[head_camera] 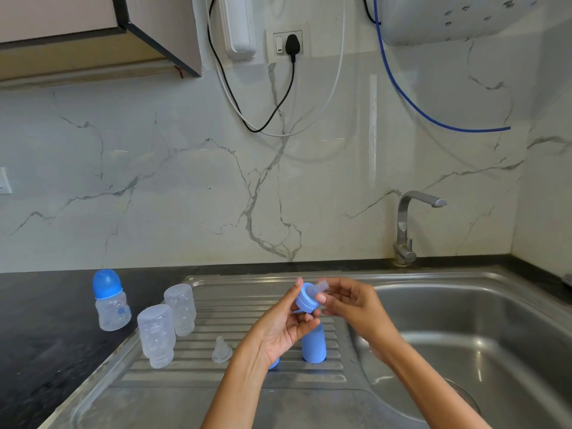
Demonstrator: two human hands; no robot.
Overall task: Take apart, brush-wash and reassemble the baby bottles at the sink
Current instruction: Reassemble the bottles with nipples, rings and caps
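Above the steel drainboard [198, 376] my left hand [283, 323] holds a blue screw ring [305, 298] between its fingers. My right hand [348, 301] pinches a clear teat [322, 287] that pokes through the ring. Two clear bottle bodies [156, 335] [181, 308] stand upside down on the drainboard. A loose clear teat [221, 349] lies beside them. A blue cap [313, 345] stands under my hands, and another blue part [274, 363] is mostly hidden by my left wrist. One assembled bottle with a blue cap [110, 300] stands on the black counter.
The sink basin [483, 335] opens to the right, with a steel tap [408, 224] behind it. The black counter [40, 335] runs along the left. Cables and a blue hose [408, 97] hang on the marble wall.
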